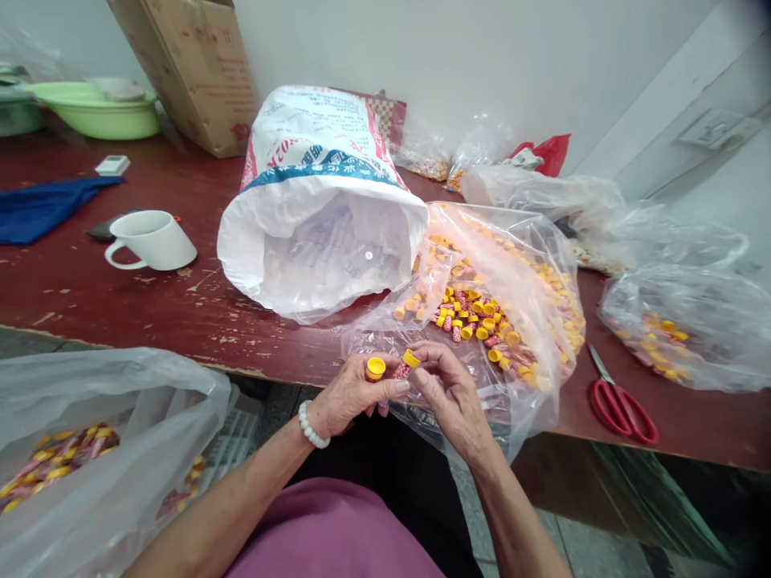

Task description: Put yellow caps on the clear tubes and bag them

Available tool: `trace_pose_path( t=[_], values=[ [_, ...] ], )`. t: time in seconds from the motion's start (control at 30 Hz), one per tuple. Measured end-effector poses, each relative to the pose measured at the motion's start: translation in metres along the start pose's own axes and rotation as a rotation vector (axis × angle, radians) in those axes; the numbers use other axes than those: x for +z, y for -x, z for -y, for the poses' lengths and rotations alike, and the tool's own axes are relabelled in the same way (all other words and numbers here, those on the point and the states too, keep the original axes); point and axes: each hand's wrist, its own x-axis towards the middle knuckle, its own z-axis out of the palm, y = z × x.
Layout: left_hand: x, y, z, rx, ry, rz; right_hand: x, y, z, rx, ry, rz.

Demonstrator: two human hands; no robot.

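My left hand [349, 392], with a white bead bracelet [312, 425] at the wrist, is closed around a small yellow-capped tube [375, 369]. A second small tube [405, 366], red and white with a yellow cap, sits between the two hands. The fingertips of my right hand [449, 393] pinch that second tube, and my left thumb lies right by it. Just beyond my hands, a clear plastic bag [542, 281] lies open with many similar tubes [482, 313] spilling at its mouth. A large white woven sack [325, 181] faces me, translucent pieces [343, 249] inside.
Red-handled scissors [620, 401] lie at the right, near another bag [692, 321] of tubes. A white mug [153, 241], a blue cloth [51, 210], a green basin [96, 112] and a cardboard box [186, 76] stand left. A plastic bag [114, 377] with tubes is low left.
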Motion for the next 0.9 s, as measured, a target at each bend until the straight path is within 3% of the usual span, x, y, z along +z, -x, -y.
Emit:
trace_pose_path(
  t=[0.1, 0.2, 0.3, 0.47, 0.57, 0.77, 0.83, 0.9],
  values=[
    [0.001, 0.003, -0.003, -0.042, 0.099, 0.003, 0.001, 0.003, -0.003, -0.189, 0.213, 0.056],
    [0.004, 0.006, -0.002, -0.039, 0.238, -0.004, 0.01, 0.005, -0.007, -0.298, 0.296, 0.03],
    [0.006, 0.007, 0.003, -0.079, 0.403, -0.008, 0.022, 0.006, -0.006, -0.285, 0.263, -0.021],
    [0.005, 0.004, 0.009, -0.174, 0.671, 0.124, 0.025, 0.005, 0.004, -0.172, 0.088, 0.037],
    [0.004, 0.004, 0.004, -0.132, 0.583, 0.099, 0.02, 0.003, 0.004, -0.215, 0.123, 0.032],
    [0.007, 0.01, -0.011, 0.053, 0.035, -0.109, 0.022, 0.005, 0.0, -0.3, 0.268, -0.072],
    [0.005, 0.01, -0.009, 0.027, 0.111, -0.071, 0.024, 0.007, 0.001, -0.276, 0.211, -0.061],
    [0.003, 0.009, -0.003, -0.04, 0.318, 0.048, 0.024, 0.008, 0.002, -0.251, 0.137, -0.029]
  ],
)
